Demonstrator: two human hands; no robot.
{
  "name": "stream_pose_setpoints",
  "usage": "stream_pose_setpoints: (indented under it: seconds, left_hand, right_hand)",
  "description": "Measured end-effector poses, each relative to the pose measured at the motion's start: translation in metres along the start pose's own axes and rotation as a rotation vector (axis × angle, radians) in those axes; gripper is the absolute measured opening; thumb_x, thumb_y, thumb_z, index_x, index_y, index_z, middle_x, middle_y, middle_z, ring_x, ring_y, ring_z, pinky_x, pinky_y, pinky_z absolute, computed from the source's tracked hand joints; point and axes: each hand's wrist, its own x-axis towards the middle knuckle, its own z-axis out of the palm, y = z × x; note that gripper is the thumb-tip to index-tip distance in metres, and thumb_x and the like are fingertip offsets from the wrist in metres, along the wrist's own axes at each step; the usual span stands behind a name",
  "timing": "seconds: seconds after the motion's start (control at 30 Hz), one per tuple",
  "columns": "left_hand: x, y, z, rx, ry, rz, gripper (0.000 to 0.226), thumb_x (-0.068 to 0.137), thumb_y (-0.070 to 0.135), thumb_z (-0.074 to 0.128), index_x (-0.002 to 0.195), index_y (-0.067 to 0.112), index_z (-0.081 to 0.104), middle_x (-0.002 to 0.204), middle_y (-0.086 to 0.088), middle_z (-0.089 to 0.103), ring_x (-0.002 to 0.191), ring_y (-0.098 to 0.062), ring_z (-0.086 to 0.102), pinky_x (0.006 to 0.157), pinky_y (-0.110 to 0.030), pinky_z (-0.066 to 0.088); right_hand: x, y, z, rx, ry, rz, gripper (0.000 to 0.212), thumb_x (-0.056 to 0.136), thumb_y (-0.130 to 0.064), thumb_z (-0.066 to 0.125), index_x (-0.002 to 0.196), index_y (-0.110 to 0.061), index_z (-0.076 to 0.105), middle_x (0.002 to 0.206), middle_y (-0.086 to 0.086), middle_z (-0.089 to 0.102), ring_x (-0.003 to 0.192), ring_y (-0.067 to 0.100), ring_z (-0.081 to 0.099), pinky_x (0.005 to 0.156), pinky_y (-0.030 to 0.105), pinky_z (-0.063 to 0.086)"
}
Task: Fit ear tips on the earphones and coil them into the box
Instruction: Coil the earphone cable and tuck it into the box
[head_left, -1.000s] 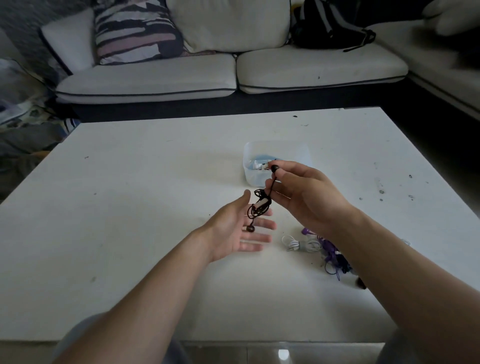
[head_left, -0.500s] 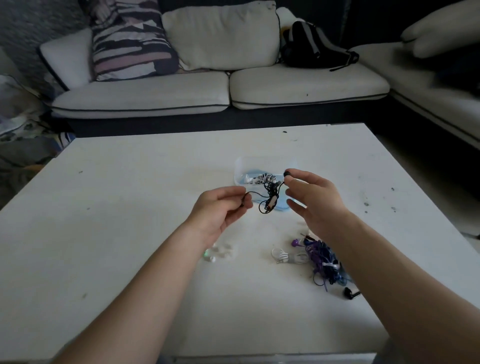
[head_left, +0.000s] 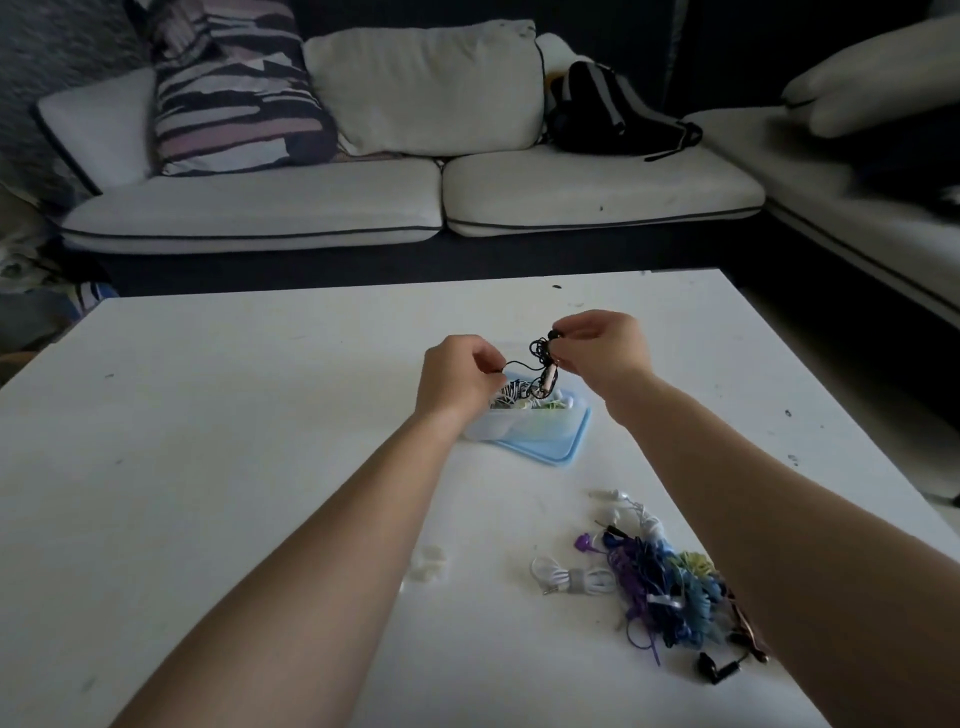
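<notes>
White and matte, the square tabletop (head_left: 208, 467) is scuffed with small dark specks; beyond its far edge, at 12 o'clock, I see a pale sofa (head_left: 337, 208) with dark piping. A striped cushion (head_left: 234, 93) is propped at 11 o'clock and a black backpack (head_left: 602, 114) slumps at 1 o'clock.

Near the table's middle sits a translucent plastic box (head_left: 488, 427) with rounded corners, resting on its light blue lid (head_left: 550, 444). White and striped cords already lie inside.

Both hands hover over that box, apart but joined by the black earphones (head_left: 541, 358). My left hand (head_left: 457, 384) pinches one end of the thin cord between thumb and fingertips. The right hand (head_left: 602, 353) pinches a black bud at the top, and the loosely tangled cord and small inline remote dangle below it, just above the box's contents.

At 5 o'clock from the box lies a heap of tangled earphones (head_left: 665, 582) in purple, blue and yellow-green. A white cable (head_left: 571, 578) bound in a neat coil touches the heap's 9 o'clock side. A black earbud (head_left: 714, 671) lies at its 6 o'clock. At 7 o'clock from the box, a few clear, soft-looking ear tips (head_left: 428, 566) rest on the table.
</notes>
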Motion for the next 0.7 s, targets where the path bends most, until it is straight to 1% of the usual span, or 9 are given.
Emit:
stream_pose_setpoints:
  seconds: [0.03, 0.07, 0.17, 0.23, 0.33, 0.47, 0.57, 0.63, 0.7]
  left_hand:
    - [0.004, -0.002, 0.004, 0.050, -0.020, 0.019, 0.017, 0.075, 0.006, 0.078, 0.082, 0.021, 0.075, 0.081, 0.005, 0.072, 0.078, -0.012, 0.067, 0.074, -0.020, 0.053]
    - [0.006, -0.003, 0.006, 0.092, -0.050, 0.034, 0.017, 0.075, 0.007, 0.079, 0.083, 0.021, 0.074, 0.083, 0.005, 0.072, 0.080, -0.014, 0.068, 0.077, -0.025, 0.054]
    - [0.011, -0.006, 0.009, 0.151, -0.099, 0.053, 0.018, 0.080, 0.007, 0.076, 0.093, 0.018, 0.074, 0.090, 0.003, 0.070, 0.086, -0.016, 0.066, 0.081, -0.026, 0.052]
    - [0.008, -0.008, 0.005, 0.141, -0.069, 0.070, 0.017, 0.087, 0.005, 0.067, 0.096, 0.018, 0.075, 0.095, 0.002, 0.071, 0.086, -0.016, 0.066, 0.082, -0.025, 0.051]
    - [-0.001, -0.010, -0.004, 0.126, -0.035, 0.070, 0.023, 0.093, 0.008, 0.056, 0.094, 0.020, 0.076, 0.100, 0.003, 0.073, 0.090, -0.015, 0.067, 0.084, -0.025, 0.052]
    - [-0.030, -0.008, -0.021, 0.123, -0.060, 0.072, 0.021, 0.092, 0.010, 0.058, 0.090, 0.021, 0.075, 0.097, 0.006, 0.074, 0.090, -0.012, 0.066, 0.082, -0.020, 0.048]
    - [-0.055, -0.008, -0.023, 0.121, -0.080, 0.084, 0.019, 0.090, 0.011, 0.059, 0.090, 0.022, 0.075, 0.095, 0.006, 0.074, 0.088, -0.012, 0.066, 0.081, -0.022, 0.049]
    - [-0.073, -0.008, -0.021, 0.138, -0.122, 0.085, 0.020, 0.088, 0.011, 0.060, 0.089, 0.024, 0.076, 0.094, 0.006, 0.074, 0.087, -0.012, 0.065, 0.080, -0.021, 0.048]
    - [-0.090, -0.009, -0.015, 0.152, -0.201, 0.076, 0.020, 0.088, 0.012, 0.061, 0.090, 0.026, 0.076, 0.093, 0.009, 0.073, 0.085, -0.009, 0.064, 0.079, -0.018, 0.046]
  right_hand:
    - [0.004, 0.003, 0.001, -0.115, -0.011, -0.040, 0.022, 0.078, -0.001, 0.072, 0.085, -0.023, 0.073, 0.085, -0.004, 0.073, 0.086, 0.023, 0.072, 0.084, 0.033, 0.059]
    - [0.005, 0.004, 0.003, -0.222, -0.034, -0.081, 0.023, 0.080, -0.003, 0.072, 0.089, -0.024, 0.074, 0.088, -0.006, 0.073, 0.087, 0.018, 0.070, 0.082, 0.029, 0.056]
    - [0.006, 0.008, 0.007, -0.405, -0.083, -0.172, 0.028, 0.083, -0.002, 0.062, 0.095, -0.024, 0.076, 0.092, -0.009, 0.074, 0.088, 0.011, 0.068, 0.075, 0.021, 0.051]
    - [0.003, 0.008, 0.008, -0.431, -0.080, -0.201, 0.031, 0.086, -0.002, 0.055, 0.091, -0.025, 0.075, 0.092, -0.009, 0.074, 0.086, 0.012, 0.068, 0.072, 0.020, 0.051]
    - [-0.007, 0.007, 0.005, -0.414, -0.060, -0.211, 0.032, 0.087, -0.002, 0.052, 0.088, -0.024, 0.076, 0.091, -0.008, 0.075, 0.088, 0.013, 0.068, 0.072, 0.019, 0.049]
    - [-0.035, 0.003, -0.012, -0.338, -0.069, -0.187, 0.037, 0.084, 0.002, 0.048, 0.080, -0.024, 0.074, 0.083, -0.006, 0.074, 0.081, 0.015, 0.069, 0.065, 0.019, 0.050]
    - [-0.055, 0.007, -0.027, -0.335, -0.078, -0.181, 0.037, 0.084, 0.003, 0.049, 0.077, -0.024, 0.073, 0.083, -0.005, 0.075, 0.078, 0.015, 0.069, 0.062, 0.020, 0.049]
    - [-0.067, 0.014, -0.037, -0.378, -0.128, -0.154, 0.034, 0.086, 0.003, 0.051, 0.081, -0.022, 0.074, 0.083, -0.004, 0.075, 0.077, 0.015, 0.069, 0.060, 0.018, 0.047]
    - [-0.078, 0.023, -0.044, -0.473, -0.241, -0.102, 0.030, 0.088, 0.001, 0.055, 0.085, -0.022, 0.074, 0.084, -0.005, 0.075, 0.076, 0.013, 0.068, 0.060, 0.016, 0.045]
